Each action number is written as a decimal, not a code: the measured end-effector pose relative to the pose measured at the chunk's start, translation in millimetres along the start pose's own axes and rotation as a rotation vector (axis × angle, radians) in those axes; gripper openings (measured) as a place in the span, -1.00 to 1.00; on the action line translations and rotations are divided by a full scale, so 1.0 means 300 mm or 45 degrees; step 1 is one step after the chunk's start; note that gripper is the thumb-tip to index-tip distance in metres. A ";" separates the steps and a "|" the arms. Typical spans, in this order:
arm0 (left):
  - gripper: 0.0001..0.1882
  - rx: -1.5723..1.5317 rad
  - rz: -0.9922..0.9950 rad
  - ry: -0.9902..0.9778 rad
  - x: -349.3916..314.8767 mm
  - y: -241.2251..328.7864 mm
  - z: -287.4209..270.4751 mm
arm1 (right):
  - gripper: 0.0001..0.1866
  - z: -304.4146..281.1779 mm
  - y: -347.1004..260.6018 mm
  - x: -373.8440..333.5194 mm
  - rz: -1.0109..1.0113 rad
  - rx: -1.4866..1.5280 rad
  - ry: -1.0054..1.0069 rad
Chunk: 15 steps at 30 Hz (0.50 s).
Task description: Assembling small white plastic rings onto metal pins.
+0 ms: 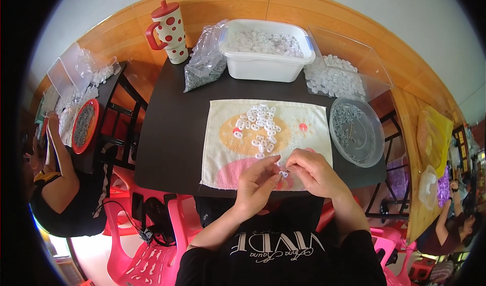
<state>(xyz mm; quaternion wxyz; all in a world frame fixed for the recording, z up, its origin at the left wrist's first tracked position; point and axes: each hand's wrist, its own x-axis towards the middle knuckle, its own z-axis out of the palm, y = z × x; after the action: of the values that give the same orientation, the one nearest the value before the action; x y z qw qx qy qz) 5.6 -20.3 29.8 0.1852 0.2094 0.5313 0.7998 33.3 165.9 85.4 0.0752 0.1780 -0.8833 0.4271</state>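
Note:
Close to the front edge of a patterned towel [212, 134], my left hand [253, 187] pinches a small white two-holed plastic piece [283, 174] between thumb and forefinger. My right hand [315, 173] meets it from the right, its thumb and fingers pressed together at the piece. Whatever the right fingertips hold is too small to make out. Just beyond my hands, a loose pile of similar white two-holed pieces [260, 116] lies on the towel, with a few strung out toward me.
A round clear tray [372, 152] of small grey parts stands right. Behind are a white tub [266, 66], a clear box of white pieces [334, 78], a bag of grey parts [205, 73] and a spotted tumbler [172, 38]. Other people work at both sides; pink chairs [147, 263] stand nearby.

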 end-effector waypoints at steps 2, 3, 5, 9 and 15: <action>-0.54 -0.028 0.021 0.023 0.000 -0.003 0.001 | -0.94 -0.007 -0.002 0.001 -0.009 -0.039 -0.012; -0.54 -0.042 0.024 0.008 0.000 -0.002 0.002 | -0.95 -0.009 -0.007 0.000 -0.001 -0.026 -0.027; -0.55 -0.055 0.027 -0.007 0.000 0.003 0.002 | -0.95 -0.011 -0.009 0.001 0.008 -0.011 -0.043; -0.58 0.029 -0.020 -0.038 0.000 0.014 -0.001 | -0.95 -0.012 -0.006 0.002 -0.002 -0.016 -0.061; -0.56 -0.024 0.001 -0.011 0.000 0.000 -0.003 | -0.94 -0.014 -0.003 0.006 -0.007 0.005 -0.059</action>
<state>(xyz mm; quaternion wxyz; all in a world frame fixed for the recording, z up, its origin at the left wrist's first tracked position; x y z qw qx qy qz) 5.1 -21.0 29.4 0.1892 0.2113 0.5227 0.8039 32.0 168.2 89.1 0.0555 0.1904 -0.8834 0.4245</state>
